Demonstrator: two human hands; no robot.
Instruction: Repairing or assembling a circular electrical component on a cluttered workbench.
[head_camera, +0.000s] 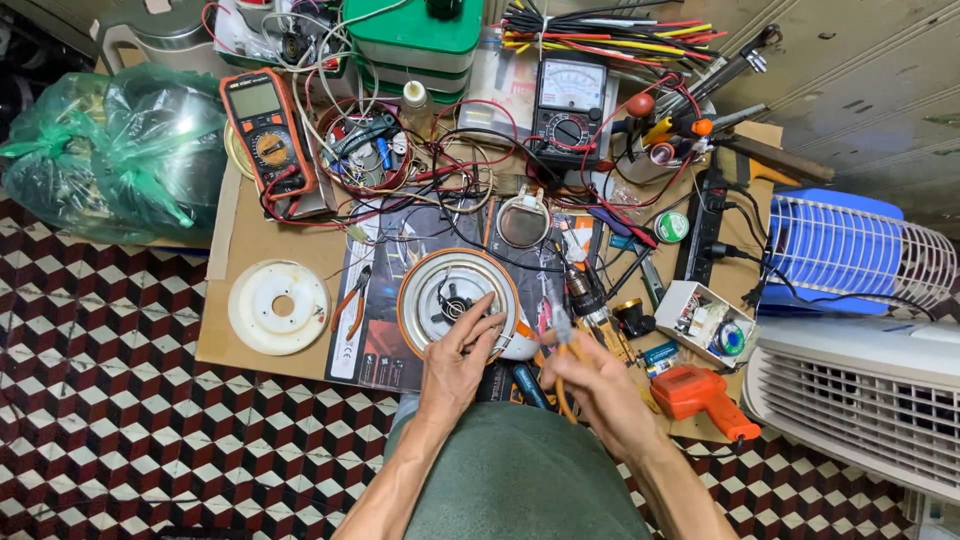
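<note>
A round white appliance base (440, 290) with an orange rim lies upside down on a poster over a cardboard sheet (250, 245), its inner parts showing. My left hand (460, 350) rests on its near edge, fingers curled over the rim. My right hand (590, 375) is just to the right, gripping orange-handled pliers (562, 350) whose grey tip points up beside the base. Another pair of orange pliers (352, 300) lies to the left of the base.
A white round plate (279, 306) lies at left. An orange multimeter (268, 135), an analog meter (570, 105), tangled wires, a solder spool (671, 226) and a power strip (705, 225) crowd the back. An orange tool (705, 397), a fan (850, 250) and a green bag (110, 150) flank the sheet.
</note>
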